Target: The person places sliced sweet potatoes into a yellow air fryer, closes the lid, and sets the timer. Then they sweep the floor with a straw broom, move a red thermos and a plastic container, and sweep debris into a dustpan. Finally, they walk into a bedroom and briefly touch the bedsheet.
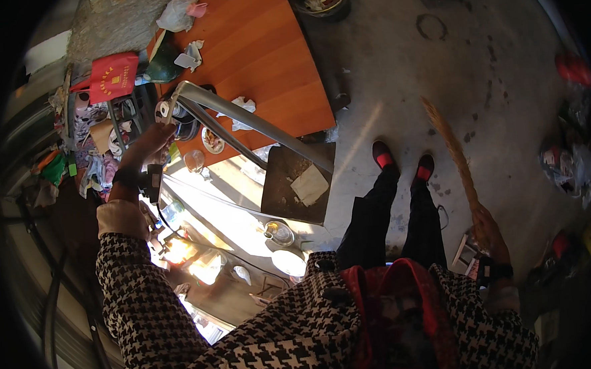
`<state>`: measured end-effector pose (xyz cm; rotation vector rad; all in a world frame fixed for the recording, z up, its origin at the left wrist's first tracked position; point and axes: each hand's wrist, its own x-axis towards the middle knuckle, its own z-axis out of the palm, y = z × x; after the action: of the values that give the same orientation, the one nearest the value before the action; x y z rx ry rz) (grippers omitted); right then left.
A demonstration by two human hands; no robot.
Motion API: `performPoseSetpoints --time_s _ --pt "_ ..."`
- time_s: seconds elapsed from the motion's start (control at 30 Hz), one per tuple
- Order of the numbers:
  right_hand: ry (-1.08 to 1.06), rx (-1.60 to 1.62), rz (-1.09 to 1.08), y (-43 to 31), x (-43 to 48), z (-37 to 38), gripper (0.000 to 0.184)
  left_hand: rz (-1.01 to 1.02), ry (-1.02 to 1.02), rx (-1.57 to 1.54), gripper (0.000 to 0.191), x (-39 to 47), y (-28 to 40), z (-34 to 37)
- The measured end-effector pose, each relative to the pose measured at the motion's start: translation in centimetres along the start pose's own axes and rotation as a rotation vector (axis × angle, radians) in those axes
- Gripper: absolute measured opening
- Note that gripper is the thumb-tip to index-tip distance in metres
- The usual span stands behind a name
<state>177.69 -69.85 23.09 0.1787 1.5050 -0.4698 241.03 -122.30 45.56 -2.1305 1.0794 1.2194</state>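
On the left, my left hand (pixel 161 135) grips the upper end of a grey metal tube handle (pixel 251 114). The handle slants down to a dark dustpan (pixel 281 190) low over the floor. Inside the pan lie a pale square sheet (pixel 309 185), perhaps paper or cloth, and brown crumbs. My right hand (pixel 485 227), at the right, is closed around the grip of a straw broom (pixel 448 141). The broom's thin tip points forward over the concrete floor, apart from the dustpan.
An orange-brown wooden table (pixel 268 50) stands ahead, bearing a cut green melon (pixel 166 61), crumpled tissues (pixel 243 112) and a bowl of scraps (pixel 213 140). A waste bucket (pixel 334 9) is beyond it. A red bag (pixel 114 76) hangs at left; plastic bags (pixel 570 165) lie right.
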Motion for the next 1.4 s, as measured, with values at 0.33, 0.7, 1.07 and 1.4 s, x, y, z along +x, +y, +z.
performPoseSetpoints --time_s 0.33,0.7,1.07,1.4 --pt "-0.006 -0.022 0.051 2.5 3.1 -1.9 0.062 0.041 -0.152 0.077 0.024 1.1 2.9 -2.2" --pt "0.024 0.022 0.071 1.6 0.2 -0.6 0.061 -0.070 -0.028 0.105 0.024 3.0 2.6 -1.5" --pt "-0.027 -0.050 0.083 -0.6 0.4 1.8 0.062 -0.078 -0.009 0.019 0.027 2.2 2.6 -6.4" --pt "-0.022 -0.053 0.142 -1.9 0.3 3.3 0.063 -0.128 -0.066 -0.003 0.021 4.0 -0.3 -2.1"
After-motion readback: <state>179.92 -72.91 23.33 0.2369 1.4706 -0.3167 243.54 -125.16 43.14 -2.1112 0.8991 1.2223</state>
